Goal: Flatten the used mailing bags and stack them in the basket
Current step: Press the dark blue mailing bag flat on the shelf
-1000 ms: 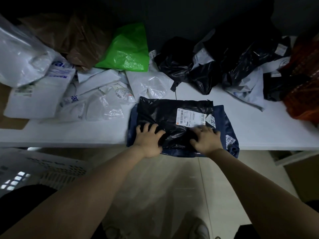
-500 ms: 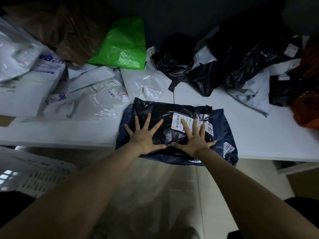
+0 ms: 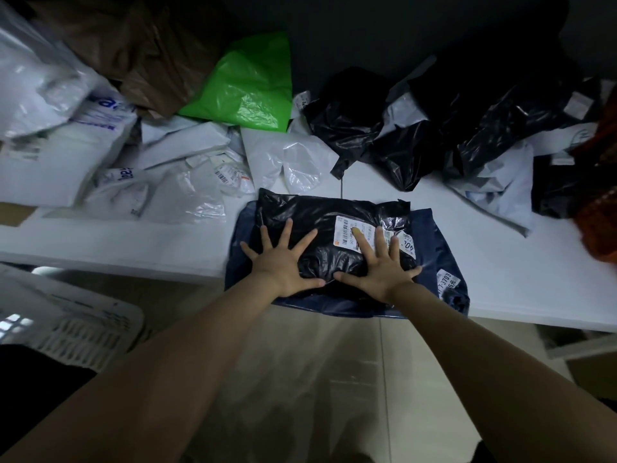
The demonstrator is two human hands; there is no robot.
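Head view: the black mailing bag (image 3: 320, 215) lies long axis left to right, crinkled glossy plastic with a white label (image 3: 347, 232), atop a navy bag (image 3: 434, 242) at the white table's (image 3: 500, 279) near edge. I see the left hand (image 3: 283, 262) and right hand (image 3: 380, 265) pressing it, fingers spread flat. A white slotted basket (image 3: 83, 332) sits lower left; I cannot make out its contents.

black bag (image 3: 320, 225) flat on blue bag (image 3: 430, 248)

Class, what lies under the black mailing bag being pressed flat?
A dark blue mailing bag, showing at the left, right and near edges of the black mailing bag. Its middle, and anything beneath it, is covered.
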